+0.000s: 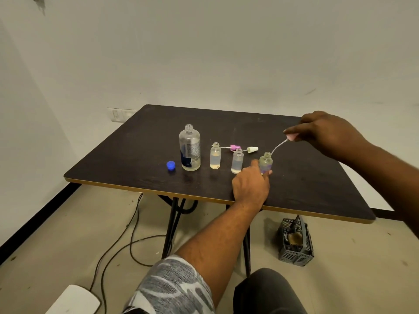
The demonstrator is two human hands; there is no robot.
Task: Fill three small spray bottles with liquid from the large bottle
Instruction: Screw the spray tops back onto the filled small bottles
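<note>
Head camera: looks down over both my bare arms at a dark table point(127, 159) set against a pale wall.
My left hand point(251, 186): wrapped round the lower part of the right small bottle point(265, 161), with my thumb on its left side and a fingertip showing on its right.
Right small bottle: upright on the table, uncapped, at the right end of the row, with a purple tint low on its wall.
My right hand point(324, 132): raised over the right part of the table, fingers pinching a pink spray head point(291, 137).
Dip tube point(277, 147): hangs from that spray head and curves down to the mouth of the bottle I hold. I cannot tell whether its tip is inside the neck.
Large bottle point(189, 148): upright and uncapped at the left end of the row, with a label on its side.
Blue cap point(170, 165): on the table just left of the large bottle, not touching it.
Left small bottle point(215, 156): upright, uncapped, pale liquid inside, just right of the large bottle.
Middle small bottle point(237, 161): upright, uncapped, pale liquid inside, close beside my left thumb.
Second pink spray head point(235, 147): lying on the table behind the small bottles, its thin tube pointing left.
White spray head point(252, 149): lying just right of the second pink one.
Floor: a grey basket point(295, 242) near the table's right front edge, and black cables point(127, 234) under its left side.
</note>
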